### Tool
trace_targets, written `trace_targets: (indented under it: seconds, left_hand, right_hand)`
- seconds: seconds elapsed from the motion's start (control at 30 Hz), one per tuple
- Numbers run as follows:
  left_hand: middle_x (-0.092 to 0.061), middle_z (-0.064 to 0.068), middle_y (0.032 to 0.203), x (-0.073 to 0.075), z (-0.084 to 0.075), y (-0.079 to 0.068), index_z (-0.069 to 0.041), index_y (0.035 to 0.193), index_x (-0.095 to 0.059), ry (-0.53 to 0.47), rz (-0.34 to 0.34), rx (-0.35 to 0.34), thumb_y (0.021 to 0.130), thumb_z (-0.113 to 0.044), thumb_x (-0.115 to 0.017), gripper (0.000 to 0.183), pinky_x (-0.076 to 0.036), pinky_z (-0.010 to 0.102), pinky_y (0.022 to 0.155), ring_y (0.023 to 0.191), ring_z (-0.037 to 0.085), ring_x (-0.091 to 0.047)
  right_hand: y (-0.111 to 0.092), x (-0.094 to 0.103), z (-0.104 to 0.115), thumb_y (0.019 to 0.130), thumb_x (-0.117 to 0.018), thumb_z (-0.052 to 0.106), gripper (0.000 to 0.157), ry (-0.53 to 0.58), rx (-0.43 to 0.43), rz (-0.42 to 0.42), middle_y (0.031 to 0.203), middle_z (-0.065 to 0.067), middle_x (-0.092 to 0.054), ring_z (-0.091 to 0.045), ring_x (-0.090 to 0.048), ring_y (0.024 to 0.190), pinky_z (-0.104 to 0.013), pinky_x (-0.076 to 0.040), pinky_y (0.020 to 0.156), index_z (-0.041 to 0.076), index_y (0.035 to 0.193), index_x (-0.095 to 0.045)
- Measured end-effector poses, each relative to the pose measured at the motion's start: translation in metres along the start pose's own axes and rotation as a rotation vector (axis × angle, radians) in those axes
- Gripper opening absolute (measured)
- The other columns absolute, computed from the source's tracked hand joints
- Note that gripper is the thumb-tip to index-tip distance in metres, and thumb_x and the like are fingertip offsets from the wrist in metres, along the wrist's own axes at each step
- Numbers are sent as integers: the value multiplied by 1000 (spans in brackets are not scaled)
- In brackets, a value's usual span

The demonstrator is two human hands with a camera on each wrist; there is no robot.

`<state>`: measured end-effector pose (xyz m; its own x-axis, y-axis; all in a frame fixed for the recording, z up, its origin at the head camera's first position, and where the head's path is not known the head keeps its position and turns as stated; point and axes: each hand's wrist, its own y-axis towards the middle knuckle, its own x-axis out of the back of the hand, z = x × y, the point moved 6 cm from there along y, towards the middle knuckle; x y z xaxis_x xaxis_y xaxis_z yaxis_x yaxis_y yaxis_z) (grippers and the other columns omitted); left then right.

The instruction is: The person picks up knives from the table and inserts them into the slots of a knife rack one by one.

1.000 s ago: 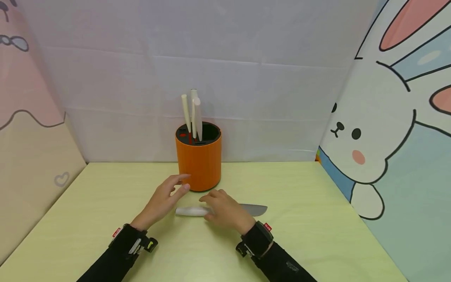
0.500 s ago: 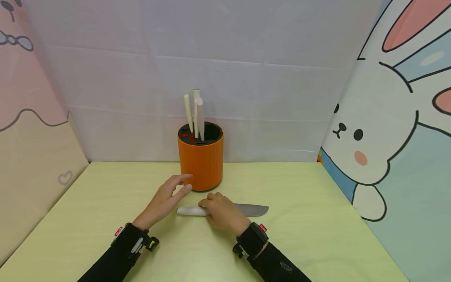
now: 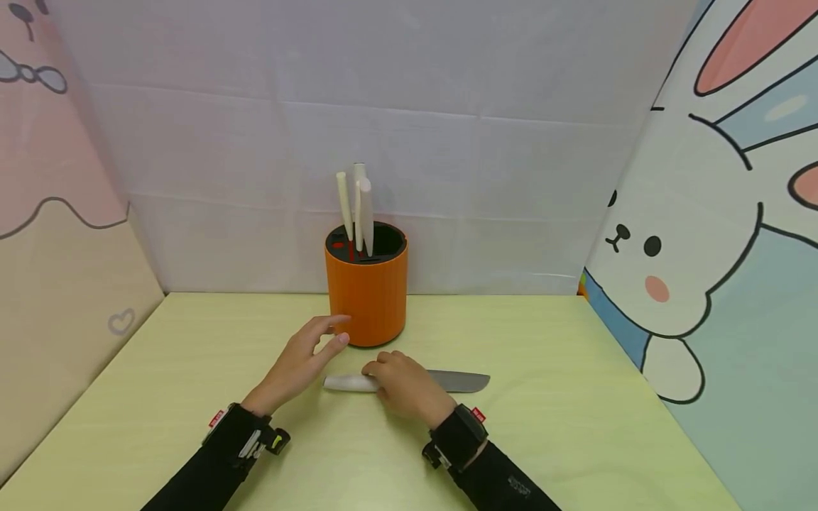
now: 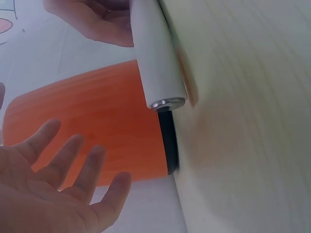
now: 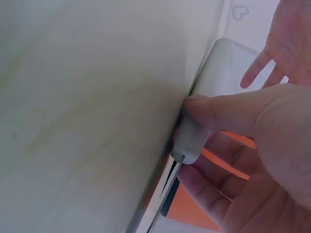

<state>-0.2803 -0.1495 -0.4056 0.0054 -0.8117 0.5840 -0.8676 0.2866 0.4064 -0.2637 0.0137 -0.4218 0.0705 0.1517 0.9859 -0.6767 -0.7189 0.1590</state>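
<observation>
A kitchen knife (image 3: pixel 461 381) with a white handle and a broad grey blade lies on the table, blade to the right. My right hand (image 3: pixel 409 387) pinches its handle close to the blade; the right wrist view shows the thumb on one side of the handle (image 5: pixel 197 126) and fingers on the other. My left hand (image 3: pixel 295 367) has its fingers spread beside the lower left of an orange round knife holder (image 3: pixel 368 305), holding nothing. Whether its fingertips touch the holder I cannot tell. Several white-handled utensils (image 3: pixel 364 206) stand in the holder's black top.
The pale yellow table (image 3: pixel 543 426) runs back to a white cloth wall (image 3: pixel 486 184). Printed panels stand at both sides, the right one with a rabbit drawing (image 3: pixel 677 234). The knife holder stands near the back edge.
My right hand has moved slightly left and closed its fingers on the knife handle. The left hand keeps its pose by the holder. The whole view has shifted a little.
</observation>
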Motion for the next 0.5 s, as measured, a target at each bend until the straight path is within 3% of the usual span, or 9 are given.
trace_targets:
  seconds: [0.3,0.5]
  left_hand:
    - [-45,-3,137,2,-3,1,-19,138,-48,11,-7,-16,100,-44,-48,45,-40,56,93,117,22,-46]
    - [-44,-3,138,4,-3,1,-20,138,-48,17,-8,-22,101,-43,-47,44,-40,56,93,118,27,-46]
  right_hand:
    - [-10,17,-16,85,-71,8,33,71,-59,-30,103,2,-60,-14,-54,91,-27,-48,84,16,116,-64]
    - [-16,37,-27,85,-69,4,34,109,-28,-99,104,-1,-61,-16,-55,91,-29,-49,83,12,117,-63]
